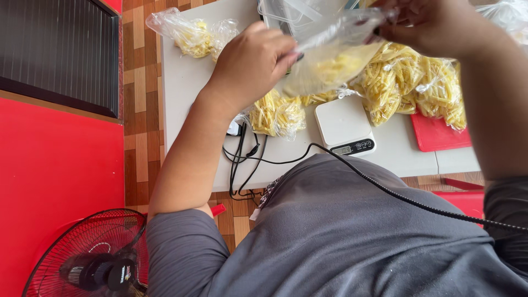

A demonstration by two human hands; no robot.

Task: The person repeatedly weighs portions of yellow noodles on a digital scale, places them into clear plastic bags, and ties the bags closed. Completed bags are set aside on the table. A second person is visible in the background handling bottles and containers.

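Note:
Both my hands hold up one clear plastic bag partly filled with yellow strips of food, above a white table. My left hand grips the bag's left side. My right hand pinches its top right corner near the frame's upper edge. Under the bag sits a small white digital scale with nothing on its plate. Filled bags of the same yellow strips lie around it: one just left of the scale, a cluster to the right, another at the table's far left corner.
A red cutting board lies at the table's right under the bags. Clear plastic containers stand at the back. Black cables hang over the near edge. A red floor fan stands at lower left on a red floor.

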